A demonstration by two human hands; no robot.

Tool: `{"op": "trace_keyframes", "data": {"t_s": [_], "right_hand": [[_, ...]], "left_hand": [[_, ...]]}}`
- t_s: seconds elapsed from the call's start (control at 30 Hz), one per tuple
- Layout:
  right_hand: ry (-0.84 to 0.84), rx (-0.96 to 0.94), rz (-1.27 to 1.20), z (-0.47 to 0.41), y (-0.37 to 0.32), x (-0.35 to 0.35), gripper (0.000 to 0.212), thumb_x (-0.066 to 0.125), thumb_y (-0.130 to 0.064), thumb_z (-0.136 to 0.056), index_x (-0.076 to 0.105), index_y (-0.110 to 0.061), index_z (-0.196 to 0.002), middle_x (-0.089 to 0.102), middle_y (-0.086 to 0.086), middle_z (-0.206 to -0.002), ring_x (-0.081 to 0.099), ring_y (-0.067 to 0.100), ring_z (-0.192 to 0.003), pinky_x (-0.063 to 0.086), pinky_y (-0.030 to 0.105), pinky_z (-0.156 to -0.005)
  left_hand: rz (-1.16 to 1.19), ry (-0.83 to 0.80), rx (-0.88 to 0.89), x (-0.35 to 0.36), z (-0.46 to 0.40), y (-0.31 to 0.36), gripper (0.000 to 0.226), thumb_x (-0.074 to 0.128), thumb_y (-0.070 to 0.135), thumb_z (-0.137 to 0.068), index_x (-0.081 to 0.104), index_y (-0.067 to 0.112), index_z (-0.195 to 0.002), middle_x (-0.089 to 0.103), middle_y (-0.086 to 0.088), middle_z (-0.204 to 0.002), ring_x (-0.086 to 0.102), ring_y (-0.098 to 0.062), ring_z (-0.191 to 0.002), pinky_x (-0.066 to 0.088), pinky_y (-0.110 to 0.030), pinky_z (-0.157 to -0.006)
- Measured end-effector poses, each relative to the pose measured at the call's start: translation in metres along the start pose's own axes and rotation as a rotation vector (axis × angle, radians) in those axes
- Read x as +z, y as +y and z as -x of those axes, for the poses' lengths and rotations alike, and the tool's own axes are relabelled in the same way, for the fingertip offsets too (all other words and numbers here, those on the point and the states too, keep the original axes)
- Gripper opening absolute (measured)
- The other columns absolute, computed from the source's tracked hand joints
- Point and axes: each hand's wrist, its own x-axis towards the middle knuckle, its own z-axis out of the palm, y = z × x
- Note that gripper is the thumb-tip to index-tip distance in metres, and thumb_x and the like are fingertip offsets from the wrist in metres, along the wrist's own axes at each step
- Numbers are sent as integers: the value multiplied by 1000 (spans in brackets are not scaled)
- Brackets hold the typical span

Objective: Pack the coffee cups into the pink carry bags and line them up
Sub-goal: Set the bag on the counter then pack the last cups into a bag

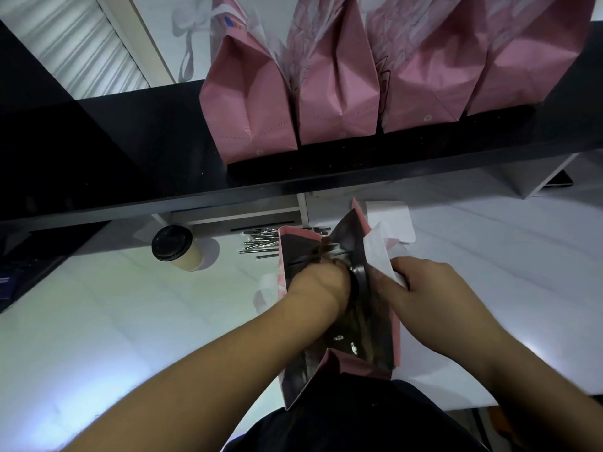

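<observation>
An open pink carry bag [385, 350] with a dark lining stands on the white counter right in front of me. My left hand [318, 283] reaches down into its mouth and grips the black lid of a coffee cup [355, 285], most of which is hidden inside. My right hand [434, 287] holds the bag's right edge, pinching a white handle strip [380, 256]. Another coffee cup [177, 247], cream with a black lid, stands on the counter to the left. Several pink bags [251, 102] stand side by side on the black shelf above.
The black shelf [359, 171] runs across the view above the white counter [114, 321]. A pile of wrapped straws [259, 243] lies behind the open bag. White paper [391, 220] lies at the bag's far right. A dark keyboard-like object [19, 272] sits at the left edge.
</observation>
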Motion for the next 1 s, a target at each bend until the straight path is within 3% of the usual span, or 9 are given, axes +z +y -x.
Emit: {"op": "trace_keyframes", "data": {"t_s": [0.07, 0.17, 0.23, 0.33, 0.4, 0.5, 0.57, 0.8, 1.0], "right_hand": [[6, -17, 5, -1, 0, 0, 43, 53, -42, -101, 50, -28, -61, 52, -8, -51, 50, 10, -48, 29, 24, -46], [-19, -21, 48, -4, -1, 0, 40, 51, -43, -102, 55, -26, -65, 56, -8, -54, 54, 11, -51, 31, 25, -47], [-23, -16, 67, -6, -2, 0, 42, 50, -43, -102, 56, -23, -66, 58, -4, -55, 55, 13, -51, 33, 27, -47], [-20, -21, 49, -5, -7, -2, 48, 48, -46, -100, 48, -21, -60, 60, -10, -57, 55, 11, -53, 29, 29, -47], [-31, -20, 49, -3, -10, -4, 50, 46, -49, -98, 44, -19, -58, 60, -20, -63, 52, 13, -51, 28, 30, -47], [-50, 1, 70, -3, -14, -7, 51, 46, -50, -97, 46, -15, -60, 54, -4, -51, 44, 13, -44, 29, 30, -47], [-63, 3, 99, -4, -18, -9, 52, 46, -51, -96, 47, -14, -60, 48, 0, -46, 45, 15, -45, 31, 30, -47], [-88, 5, 221, -9, -23, -12, 58, 36, -62, -93, 57, -16, -65, 55, 2, -51, 53, 18, -49, 37, 33, -47], [-57, 4, 228, -6, -20, -7, 48, 49, -47, -101, 50, -22, -59, 48, -3, -44, 46, 11, -44, 26, 28, -46]], "left_hand": [[85, 192, 95, -15, 16, -6, 38, 61, 26, -100, 57, 12, -136, 67, -12, -124, 66, -34, -113, 53, -42, -89], [150, 680, 239, -36, 43, -40, 20, 60, 39, -97, 65, 25, -110, 68, 4, -101, 64, -17, -89, 52, -33, -70], [291, 848, 177, -46, 50, -77, 14, 58, 41, -96, 64, 31, -104, 66, 13, -94, 61, -6, -83, 50, -27, -66], [554, 760, -107, -35, 42, -144, 7, 62, 37, -96, 64, 35, -103, 64, 21, -87, 62, 1, -82, 45, -17, -63], [564, 638, -240, -15, 33, -184, 20, 65, 35, -95, 67, 27, -113, 67, 19, -94, 66, -8, -85, 50, -25, -66], [494, 575, -381, 11, 22, -232, 39, 64, 29, -92, 66, 12, -127, 71, -7, -118, 66, -30, -103, 55, -39, -84], [480, 559, -446, 22, 15, -255, 43, 64, 30, -91, 62, 9, -129, 64, -17, -125, 61, -39, -109, 54, -47, -87], [415, 399, -597, 34, -11, -293, 75, 63, 37, -90, 31, 19, -156, 38, -20, -153, 32, -44, -142, 38, -55, -112], [480, 472, -619, 50, -20, -307, 68, 68, 28, -91, 36, 13, -149, 35, -22, -146, 44, -50, -127, 47, -55, -98]]}}
